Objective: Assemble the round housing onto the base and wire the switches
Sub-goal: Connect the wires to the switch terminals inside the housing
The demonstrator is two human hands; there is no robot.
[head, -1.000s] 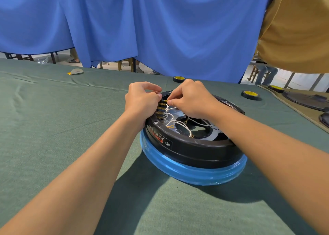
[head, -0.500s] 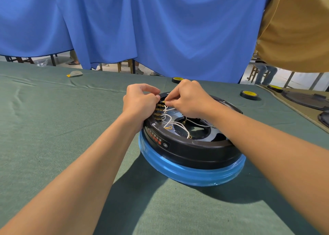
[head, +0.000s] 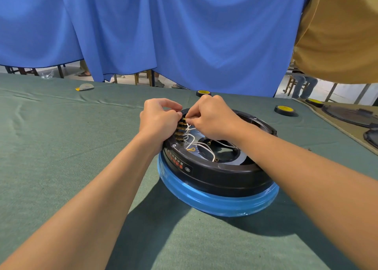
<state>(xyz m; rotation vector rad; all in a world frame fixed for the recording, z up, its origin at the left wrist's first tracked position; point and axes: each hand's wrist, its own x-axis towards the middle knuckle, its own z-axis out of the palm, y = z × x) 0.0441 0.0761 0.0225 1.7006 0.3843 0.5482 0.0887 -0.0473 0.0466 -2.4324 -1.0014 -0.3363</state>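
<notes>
Right hand (head: 212, 118) pinches white wire (head: 192, 136) end at brass terminals (head: 180, 128).
Left hand (head: 158, 122) curled at black housing (head: 225, 176) rim, grip unclear; housing sits on blue base (head: 214, 203), green surface (head: 61, 147).

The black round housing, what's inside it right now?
White wires loop across a silver plate with a central opening; brass terminals line the left edge. The left hand and right hand hide the farthest wire ends.

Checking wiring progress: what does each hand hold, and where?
Right hand pinches a white wire at its terminal end. Left hand curls at the black housing; hold cannot be told.
</notes>
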